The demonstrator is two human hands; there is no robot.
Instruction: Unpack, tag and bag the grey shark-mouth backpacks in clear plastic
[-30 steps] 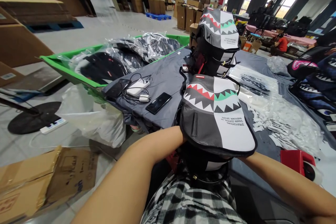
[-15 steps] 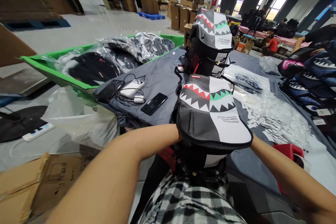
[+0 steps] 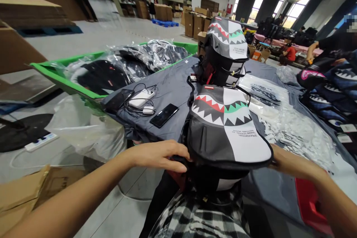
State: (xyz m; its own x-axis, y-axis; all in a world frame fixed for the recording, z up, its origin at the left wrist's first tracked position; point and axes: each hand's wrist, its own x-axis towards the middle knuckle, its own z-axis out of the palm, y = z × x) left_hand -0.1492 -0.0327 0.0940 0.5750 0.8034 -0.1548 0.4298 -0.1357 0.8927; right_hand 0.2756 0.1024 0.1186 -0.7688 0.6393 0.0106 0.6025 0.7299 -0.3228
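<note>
A black and white backpack with a red and green zigzag mouth lies on the table edge against my checked shirt. At its left side is my left hand, thumb apart from the fingers, the fingertips at the bag's edge. My right hand reaches to the bag's right side; its fingers are hidden behind the flap. Just behind stands a similar backpack. Left of the bag lie a black phone and a white charger with tangled black cables.
A green-edged bin holds plastic-wrapped bags at the left. Clear plastic with many tags lies right of the backpack, near a red object. Dark backpacks and a person's hand are at the far right.
My left hand has drawn out from behind the bag to its left edge and now shows. My right hand shows a little more at the right side. The view has shifted slightly.
</note>
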